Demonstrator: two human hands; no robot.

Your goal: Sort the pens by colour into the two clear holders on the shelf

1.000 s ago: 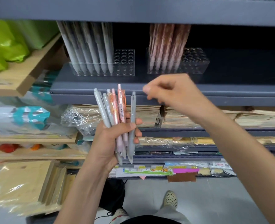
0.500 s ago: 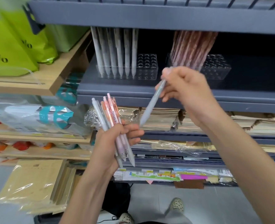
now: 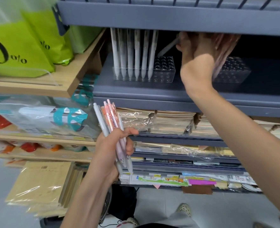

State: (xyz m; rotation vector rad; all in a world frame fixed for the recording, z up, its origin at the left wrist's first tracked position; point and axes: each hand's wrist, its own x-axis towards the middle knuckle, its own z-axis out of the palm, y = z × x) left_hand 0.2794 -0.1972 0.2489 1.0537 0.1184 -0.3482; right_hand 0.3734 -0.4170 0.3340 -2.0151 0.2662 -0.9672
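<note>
My left hand (image 3: 114,150) is closed around a bundle of grey and pink pens (image 3: 110,122), held upright below the grey shelf. My right hand (image 3: 195,60) is up inside the shelf, gripping a single grey pen (image 3: 168,46) that slants down, its tip just above the empty holes of the left clear holder (image 3: 164,69). Several grey pens (image 3: 134,53) stand in that holder's left part. The right clear holder (image 3: 231,71) holds pink pens (image 3: 224,48), partly hidden behind my right hand.
The grey shelf's upper board (image 3: 169,15) hangs low over the pen tops. Green bags (image 3: 26,45) sit on a wooden shelf at the left. Stacked wrapped notebooks (image 3: 172,122) fill the shelf below. Wrapped paper pads (image 3: 42,183) lie at the lower left.
My right hand drew one grey pen out of the bundle and carried it up into the shelf to the left holder. The left hand stayed low with the remaining pens.
</note>
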